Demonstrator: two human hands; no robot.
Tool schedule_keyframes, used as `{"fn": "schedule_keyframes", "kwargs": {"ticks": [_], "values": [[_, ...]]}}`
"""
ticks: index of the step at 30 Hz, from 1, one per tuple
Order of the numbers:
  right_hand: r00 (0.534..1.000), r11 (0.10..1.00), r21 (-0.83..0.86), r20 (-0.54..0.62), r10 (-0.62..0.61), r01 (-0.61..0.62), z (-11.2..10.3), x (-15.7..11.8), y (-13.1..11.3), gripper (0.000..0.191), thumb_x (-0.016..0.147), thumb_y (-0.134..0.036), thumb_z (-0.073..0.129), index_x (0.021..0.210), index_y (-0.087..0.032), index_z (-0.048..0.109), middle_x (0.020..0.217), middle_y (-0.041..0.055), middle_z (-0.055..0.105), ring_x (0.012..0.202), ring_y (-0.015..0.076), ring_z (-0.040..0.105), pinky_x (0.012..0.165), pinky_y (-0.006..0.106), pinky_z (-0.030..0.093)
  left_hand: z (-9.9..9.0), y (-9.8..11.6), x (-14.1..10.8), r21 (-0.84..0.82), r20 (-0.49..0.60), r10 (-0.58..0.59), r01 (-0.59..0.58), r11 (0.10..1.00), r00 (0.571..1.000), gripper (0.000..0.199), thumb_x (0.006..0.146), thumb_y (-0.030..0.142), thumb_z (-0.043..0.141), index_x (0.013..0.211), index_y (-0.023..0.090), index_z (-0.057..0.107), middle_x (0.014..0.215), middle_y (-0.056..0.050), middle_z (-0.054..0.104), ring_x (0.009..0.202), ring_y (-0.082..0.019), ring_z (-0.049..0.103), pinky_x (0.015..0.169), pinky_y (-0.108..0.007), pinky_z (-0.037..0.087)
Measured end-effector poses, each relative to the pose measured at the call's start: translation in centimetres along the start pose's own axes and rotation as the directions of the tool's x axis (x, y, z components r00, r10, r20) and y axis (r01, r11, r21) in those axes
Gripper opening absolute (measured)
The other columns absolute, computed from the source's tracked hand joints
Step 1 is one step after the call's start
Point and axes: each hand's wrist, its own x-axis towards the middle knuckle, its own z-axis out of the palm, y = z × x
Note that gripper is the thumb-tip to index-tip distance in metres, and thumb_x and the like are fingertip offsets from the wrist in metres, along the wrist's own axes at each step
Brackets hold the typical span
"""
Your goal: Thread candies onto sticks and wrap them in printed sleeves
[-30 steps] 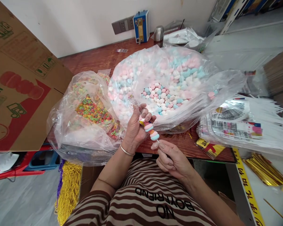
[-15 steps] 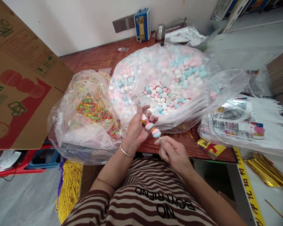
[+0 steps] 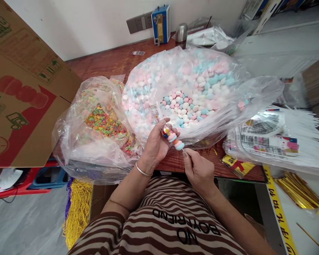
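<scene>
A skewer of pink, blue and white candies [image 3: 179,145] with an orange ring between them lies slanted between my hands, partly inside a clear printed wrapper [image 3: 153,109]. My left hand [image 3: 156,143], with a bangle on the wrist, is closed around the wrapped upper part. The thumb and fingers of my right hand [image 3: 199,170] pinch the skewer's lower end. Beyond my hands is a large clear bag of pastel candies [image 3: 218,78]. A smaller bag of colourful rings [image 3: 77,141] lies to the left.
A cardboard box [image 3: 21,95] stands at the left. To the right are a clear tray of white sticks [image 3: 305,134] and a pack of gold ties [image 3: 236,165]. A blue device [image 3: 161,24] and a metal flask [image 3: 181,33] stand near the wall.
The candy skewer and my right hand have shifted slightly right and up. The printed wrapper shows more clearly, and my left fingers have moved around it.
</scene>
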Motion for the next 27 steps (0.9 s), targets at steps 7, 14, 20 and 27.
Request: {"fn": "schedule_keyframes", "kwargs": {"ticks": [7,14,20,27], "values": [[0.802,0.520,0.611,0.455,0.387,-0.597,-0.5,0.6,-1.1,0.033,0.093,-0.052,0.063,0.086,-0.019,0.062,0.047,-0.0111,0.035,0.037,0.0057,0.022,0.037,0.021,0.017,-0.6,0.2,0.1,-0.027,0.092,-0.060,0.063,0.998,0.994,0.014,0.096,0.027,0.060,0.086,0.018,0.064,0.069,0.003,0.055,0.064,-0.010,0.061,0.093,-0.035,0.054],[0.920,0.813,0.431,0.225,0.322,-0.390,0.1,0.2,-1.4,0.032,0.099,-0.049,0.055,0.088,-0.020,0.062,0.052,-0.0069,0.045,0.042,0.0085,0.034,0.043,0.023,0.027,-0.5,-1.9,0.1,-0.036,0.074,0.030,-0.028,0.999,0.997,0.028,0.095,0.041,0.065,0.082,0.018,0.060,0.075,0.002,0.059,0.068,-0.010,0.063,0.085,-0.031,0.055],[0.957,0.868,-0.415,0.024,-0.290,0.274,0.7,0.1,0.3,0.019,0.099,-0.029,0.058,0.097,-0.016,0.072,0.056,0.0010,0.058,0.049,0.0138,0.046,0.054,0.031,0.032,-1.0,-2.5,0.1,0.085,-0.020,0.026,-0.024,0.996,0.999,0.034,0.093,0.046,0.066,0.079,0.016,0.059,0.074,-0.001,0.061,0.067,-0.013,0.066,0.062,-0.023,0.050],[0.920,0.822,0.421,0.251,0.300,-0.383,0.3,0.5,-0.7,0.028,0.097,-0.045,0.058,0.086,-0.021,0.063,0.051,-0.0066,0.046,0.039,0.0089,0.036,0.041,0.024,0.028,-1.3,-1.9,-0.2,0.052,0.083,-0.053,0.049,0.997,0.995,0.035,0.091,0.052,0.067,0.083,0.019,0.061,0.076,-0.001,0.062,0.072,-0.014,0.065,0.064,-0.025,0.053]]}}
